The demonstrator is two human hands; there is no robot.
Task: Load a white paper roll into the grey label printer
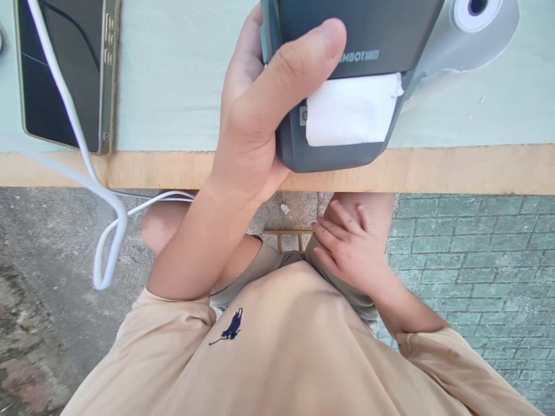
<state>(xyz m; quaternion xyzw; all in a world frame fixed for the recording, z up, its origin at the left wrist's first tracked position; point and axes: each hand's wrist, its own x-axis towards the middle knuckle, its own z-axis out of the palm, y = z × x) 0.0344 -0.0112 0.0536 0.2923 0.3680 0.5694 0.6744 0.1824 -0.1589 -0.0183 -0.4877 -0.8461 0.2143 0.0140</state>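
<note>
The left hand (260,110) grips the printer (373,32) over the front edge of the counter (173,115); the right hand (347,242), fingers spread, lies at the thigh (373,208). Held by only 1 hand, the printer could drop if the thumb slips.

Dark device (373,32): I read "IMBOT" in pale capitals, starting right at the thumb of my left hand (260,110); the characters after it are blurred.
Small pale square (303,116) on the device: a dark symbol, too small for me to tell.
My shirt (277,358): a navy emblem (233,325).
</note>
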